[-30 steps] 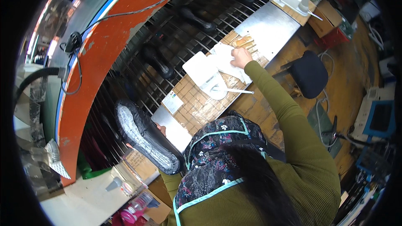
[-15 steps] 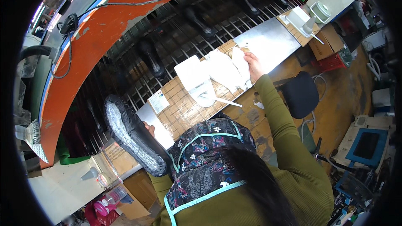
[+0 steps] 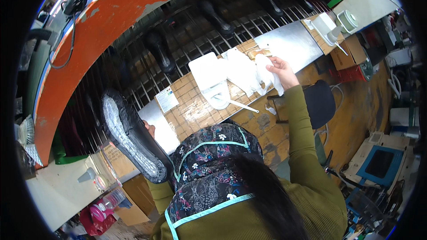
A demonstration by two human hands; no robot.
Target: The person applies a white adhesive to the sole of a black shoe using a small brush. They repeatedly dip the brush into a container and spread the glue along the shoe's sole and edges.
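My left hand [image 3: 150,129] is closed on a black boot [image 3: 155,154], mostly hidden behind it. The boot is tilted with its sole towards me, and a whitish, shiny coating covers the sole. My right hand [image 3: 283,71] pinches a crumpled white cloth [image 3: 268,78] at the right end of the brown checked board [image 3: 182,109]. Beside that cloth lies another white cloth [image 3: 240,72], with a yellowish-brown piece [image 3: 259,54] at its far end. Left of the cloths stands a white container [image 3: 205,71] with a white-handled tool [image 3: 243,106] resting in its near part.
Beyond the bench, several black boots [image 3: 215,18] lie on a rack of metal rods [image 3: 187,58] under an orange arched frame [image 3: 100,22]. A second white container [image 3: 324,26] stands at the far right. A black chair [image 3: 319,105] is on the right, and cardboard boxes [image 3: 348,53] sit behind it.
My right hand has drawn the white cloth towards me and to the right, uncovering the yellowish-brown piece. My left hand keeps the boot, slightly further left in view. The whole view has shifted a little.
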